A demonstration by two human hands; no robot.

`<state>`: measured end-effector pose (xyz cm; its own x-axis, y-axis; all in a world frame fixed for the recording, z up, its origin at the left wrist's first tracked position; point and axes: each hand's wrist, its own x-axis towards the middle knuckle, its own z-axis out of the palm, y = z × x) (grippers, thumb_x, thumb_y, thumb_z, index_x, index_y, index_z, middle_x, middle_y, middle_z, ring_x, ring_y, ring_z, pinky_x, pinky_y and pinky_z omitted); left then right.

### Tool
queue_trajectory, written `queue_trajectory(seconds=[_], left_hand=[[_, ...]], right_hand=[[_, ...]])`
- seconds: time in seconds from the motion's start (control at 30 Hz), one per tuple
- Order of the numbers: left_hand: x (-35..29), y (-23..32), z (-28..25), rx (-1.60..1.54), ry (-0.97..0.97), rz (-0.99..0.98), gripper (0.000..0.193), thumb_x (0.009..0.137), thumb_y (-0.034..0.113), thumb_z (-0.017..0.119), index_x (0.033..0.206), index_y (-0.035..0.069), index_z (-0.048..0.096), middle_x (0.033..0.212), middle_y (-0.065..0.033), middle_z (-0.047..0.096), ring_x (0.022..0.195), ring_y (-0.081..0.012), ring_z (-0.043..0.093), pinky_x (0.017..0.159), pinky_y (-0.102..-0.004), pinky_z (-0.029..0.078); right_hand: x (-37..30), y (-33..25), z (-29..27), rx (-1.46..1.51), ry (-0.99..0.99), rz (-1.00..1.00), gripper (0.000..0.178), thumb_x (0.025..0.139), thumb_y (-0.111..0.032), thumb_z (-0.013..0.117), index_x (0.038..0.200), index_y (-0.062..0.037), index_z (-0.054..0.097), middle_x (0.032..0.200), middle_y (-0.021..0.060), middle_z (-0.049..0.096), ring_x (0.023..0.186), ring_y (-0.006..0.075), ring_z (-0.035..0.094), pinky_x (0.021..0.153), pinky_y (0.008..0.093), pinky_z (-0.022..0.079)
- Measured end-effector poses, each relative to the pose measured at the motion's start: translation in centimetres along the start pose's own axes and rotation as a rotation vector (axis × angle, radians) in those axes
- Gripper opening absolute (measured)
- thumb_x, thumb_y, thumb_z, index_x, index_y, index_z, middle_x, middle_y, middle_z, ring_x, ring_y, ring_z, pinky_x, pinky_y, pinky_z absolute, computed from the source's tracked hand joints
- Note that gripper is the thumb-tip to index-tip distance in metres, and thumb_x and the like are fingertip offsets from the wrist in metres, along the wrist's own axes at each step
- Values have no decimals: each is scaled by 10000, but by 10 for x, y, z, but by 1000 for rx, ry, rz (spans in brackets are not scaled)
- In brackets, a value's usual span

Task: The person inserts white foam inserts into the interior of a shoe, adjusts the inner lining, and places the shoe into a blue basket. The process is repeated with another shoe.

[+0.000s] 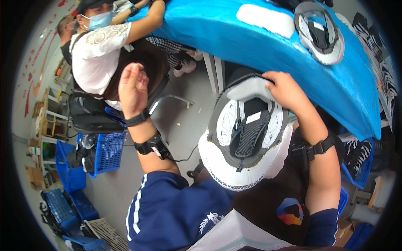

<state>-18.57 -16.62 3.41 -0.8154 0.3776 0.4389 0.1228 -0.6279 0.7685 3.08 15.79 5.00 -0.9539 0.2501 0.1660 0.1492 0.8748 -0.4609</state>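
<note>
A helmet liner (248,144) with grey padding, a dark mesh centre and a white outer rim rests against my lap, its hollow side facing up. My right hand (284,90) grips its far right edge, the thumb inside the rim and the fingers over the outside. My left hand (134,88) is raised well to the left of the liner, apart from it. Its fingers are curled and drawn together; whatever they pinch, if anything, is too small to make out. Dark bands and small boxes are strapped to both my forearms.
A blue-covered table (259,48) curves across ahead, bearing a second helmet liner (320,33) and a white pad (266,20). A masked co-worker (100,58) sits at the far left. Blue crates (106,152) stand on the floor at left, another crate (359,163) at right.
</note>
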Motion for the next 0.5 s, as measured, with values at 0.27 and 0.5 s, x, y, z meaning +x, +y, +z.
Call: queue_trajectory(seconds=[0.27, 0.5], left_hand=[[0, -10, 6, 8, 43, -28, 201, 973, 235, 493, 955, 60, 588, 906, -25, 604, 698, -104, 514, 590, -223, 402], [-3, -14, 14, 14, 27, -40, 164, 945, 199, 542, 974, 50, 604, 895, -26, 628, 692, -91, 534, 602, -222, 413]], right_hand=[[-1, -3, 1, 33, 19, -4, 280, 765, -39, 524, 1007, 20, 652, 942, 259, 627, 920, 396, 607, 848, 444, 473], [-3, 2, 1, 3, -14, 10, 275, 807, -72, 571, 1058, 16, 639, 989, 228, 644, 949, 378, 611, 844, 409, 474]])
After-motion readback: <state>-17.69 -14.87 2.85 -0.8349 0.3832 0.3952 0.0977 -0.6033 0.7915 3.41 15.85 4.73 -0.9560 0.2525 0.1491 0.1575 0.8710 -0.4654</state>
